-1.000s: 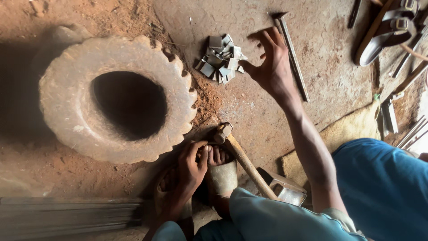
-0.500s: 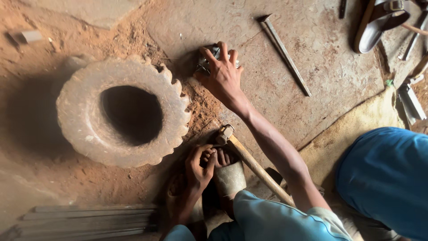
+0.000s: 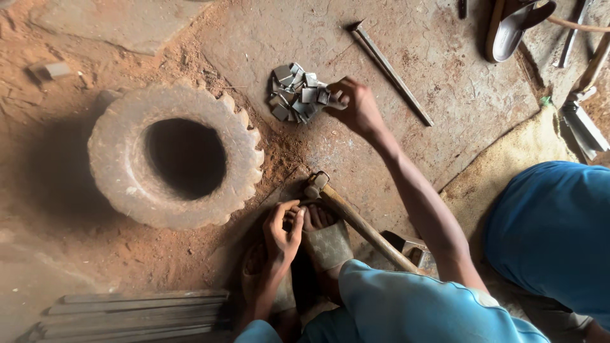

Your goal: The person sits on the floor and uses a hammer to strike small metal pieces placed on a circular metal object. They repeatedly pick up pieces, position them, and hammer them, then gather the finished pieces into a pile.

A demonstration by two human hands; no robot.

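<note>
My right hand point(image 3: 357, 105), flat on the pile of metal pieces point(image 3: 297, 93) a moment ago, now pinches one piece at the pile's right edge, upper centre. My left hand point(image 3: 283, 230) stays curled by my foot.

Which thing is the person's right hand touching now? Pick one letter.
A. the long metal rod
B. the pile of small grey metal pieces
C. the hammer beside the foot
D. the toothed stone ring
B: the right hand has its fingertips at the edge of the pile of small grey metal pieces, clear of the long metal rod, the toothed stone ring and the hammer.
</note>
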